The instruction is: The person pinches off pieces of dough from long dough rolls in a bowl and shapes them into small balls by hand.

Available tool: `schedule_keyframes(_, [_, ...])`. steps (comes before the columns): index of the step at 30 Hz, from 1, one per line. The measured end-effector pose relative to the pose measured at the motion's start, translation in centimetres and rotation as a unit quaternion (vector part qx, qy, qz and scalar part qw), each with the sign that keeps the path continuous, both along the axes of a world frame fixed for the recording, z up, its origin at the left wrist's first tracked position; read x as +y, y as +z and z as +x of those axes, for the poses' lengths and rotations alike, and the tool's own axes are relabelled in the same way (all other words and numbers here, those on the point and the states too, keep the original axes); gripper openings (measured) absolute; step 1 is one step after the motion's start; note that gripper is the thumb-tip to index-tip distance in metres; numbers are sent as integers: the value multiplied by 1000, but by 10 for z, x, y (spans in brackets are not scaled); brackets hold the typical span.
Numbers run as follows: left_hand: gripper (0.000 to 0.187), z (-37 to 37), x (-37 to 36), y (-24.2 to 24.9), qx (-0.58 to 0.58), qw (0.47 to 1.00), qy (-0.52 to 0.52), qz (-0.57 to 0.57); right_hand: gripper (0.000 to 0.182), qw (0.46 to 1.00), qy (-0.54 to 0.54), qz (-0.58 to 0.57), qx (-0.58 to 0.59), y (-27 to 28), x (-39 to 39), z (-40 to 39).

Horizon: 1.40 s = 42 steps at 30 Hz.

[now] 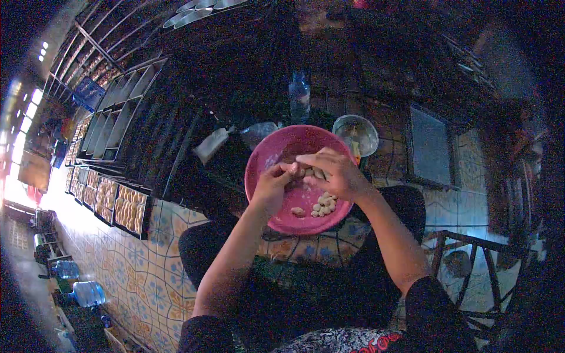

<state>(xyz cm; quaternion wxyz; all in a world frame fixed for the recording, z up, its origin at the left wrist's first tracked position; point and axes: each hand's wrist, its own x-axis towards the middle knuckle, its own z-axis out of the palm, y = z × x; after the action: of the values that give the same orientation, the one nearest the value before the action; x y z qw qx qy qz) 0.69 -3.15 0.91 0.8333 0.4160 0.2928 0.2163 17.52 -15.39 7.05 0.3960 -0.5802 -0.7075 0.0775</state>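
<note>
A pink basin (pixel 263 154) sits between my legs, dusted inside with white powder. Over its middle, my left hand (pixel 273 186) is closed in a pinch, with a small reddish-brown lump (pixel 294 168) at its fingertips; what that lump is, I cannot tell. My right hand (pixel 340 175) reaches in from the other side with fingers stretched out and thumb apart, fingertips right at the lump. Small pale dough balls (pixel 323 205) are clustered in the basin below my right hand, and more show partly behind its fingers. A single brownish piece (pixel 298 211) lies nearer me.
Beyond the basin stand a clear plastic bottle (pixel 299 97), a metal bowl (pixel 360 134) and a plastic bag (pixel 212 145). Trays of shaped dough (pixel 129 207) line the left, beside empty trays (pixel 112 132). Water jugs (pixel 88 293) are at lower left, a dark metal frame (pixel 471 250) at right.
</note>
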Motion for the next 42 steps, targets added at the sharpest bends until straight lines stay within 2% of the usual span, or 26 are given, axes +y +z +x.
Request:
schedule_keyframes(3, [28, -3, -15, 7, 60, 998, 9, 7, 29, 999, 40, 32, 18, -16, 4, 3])
schedule_keyframes(5, [38, -1, -26, 41, 199, 976, -38, 77, 24, 999, 23, 17, 28, -20, 3, 0])
schedule_keyframes(6, [57, -3, -25, 41, 212, 971, -90, 71, 19, 999, 9, 11, 34, -20, 3, -1])
schedule_keyframes(7, [57, 0, -28, 37, 213, 970, -96, 67, 19, 999, 5, 6, 36, -21, 3, -3])
schedule_keyframes(9, [58, 4, -29, 20, 173, 983, -51, -40, 20, 996, -61, -56, 38, -24, 4, -7])
schedule_keyframes(11, [56, 3, -4, -36, 171, 979, -57, -97, 20, 993, -80, -74, 43, -42, 5, 1])
schedule_keyframes(12, [54, 0, 10, -55, 162, 985, -59, -27, 20, 988, -92, -119, 38, -47, 4, 5])
schedule_keyframes(13, [53, 2, 10, -35, 147, 986, -60, 49, 20, 981, -104, -159, 28, -39, 5, 4])
schedule_keyframes(14, [36, 2, 6, -13, 206, 957, -44, 199, 20, 971, -110, -207, 46, -30, 1, 5])
schedule_keyframes(15, [36, 0, 7, -9, 209, 957, -43, 196, 20, 970, -108, -211, 49, -32, 1, 6])
schedule_keyframes(16, [33, -1, 11, -7, 190, 892, -97, 398, 21, 976, -88, -193, 38, -35, 2, 9])
schedule_keyframes(17, [31, -4, 11, -7, 162, 785, -150, 579, 22, 981, -69, -178, 31, -39, 0, 8])
schedule_keyframes(19, [31, -10, 5, -23, 214, 755, -208, 584, 22, 975, -69, -209, 13, -42, 2, 2])
schedule_keyframes(23, [33, -10, -20, -88, 385, 598, -401, 578, 22, 967, -54, -237, -81, -53, 5, -1])
schedule_keyframes(24, [32, -5, -22, -115, 430, 665, -344, 504, 22, 967, -54, -238, -81, -53, 4, -5])
schedule_keyframes(25, [32, -6, -25, -127, 429, 665, -343, 506, 21, 959, -59, -270, -61, -50, 4, -8])
schedule_keyframes(27, [33, -6, -26, -143, 409, 599, -337, 601, 20, 953, -66, -292, -49, -53, 3, -6])
schedule_keyframes(28, [33, -4, -15, -167, 408, 596, -330, 608, 21, 971, -60, -198, -121, -70, 2, -3])
schedule_keyframes(29, [33, -6, -1, -197, 367, 624, -299, 622, 21, 975, -53, -104, -187, -78, 1, -3])
schedule_keyframes(30, [34, -7, 11, -209, 323, 649, -268, 635, 23, 951, -33, -300, -64, -63, 4, -5])
schedule_keyframes(31, [34, -2, 18, -180, 322, 643, -261, 644, 23, 954, -36, -289, -69, -58, 5, -4])
schedule_keyframes(33, [45, 6, 15, -79, 223, 722, -260, 601, 24, 954, -32, -292, -61, -55, 4, -1])
schedule_keyframes(35, [52, 8, 11, -25, 167, 748, -204, 610, 27, 971, -18, -234, -45, -58, 4, 0])
schedule_keyframes(37, [60, 3, 10, -4, 113, 772, -149, 607, 29, 985, -15, -163, -59, -64, 5, -3])
schedule_keyframes(39, [66, -5, 11, 4, 273, 792, -221, 500, 30, 983, -15, -172, -60, -68, 6, -6])
schedule_keyframes(42, [68, -7, 15, -5, 235, 770, -141, 576, 31, 988, 2, -148, -46, -72, 10, -6])
